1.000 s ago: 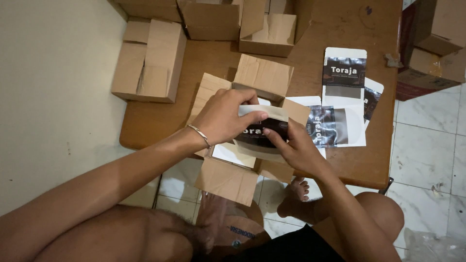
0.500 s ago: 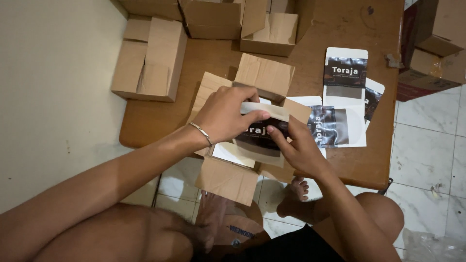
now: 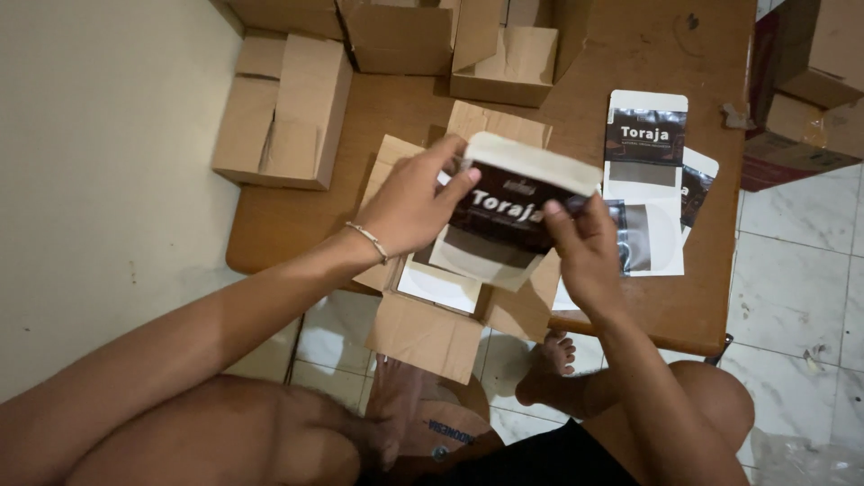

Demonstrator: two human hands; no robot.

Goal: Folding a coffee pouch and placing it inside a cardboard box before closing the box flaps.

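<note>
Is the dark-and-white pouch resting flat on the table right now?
No: the pouch is held up by both hands, left hand and right hand, above the open cardboard box.

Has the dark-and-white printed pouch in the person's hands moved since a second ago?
Yes. The dark-and-white printed pouch has lifted slightly and tilted, judged against the open brown cardboard box beneath it.

White-and-dark pouch (image 3: pixel 513 211), tilted above open carton (image 3: pixel 432 310).
</note>
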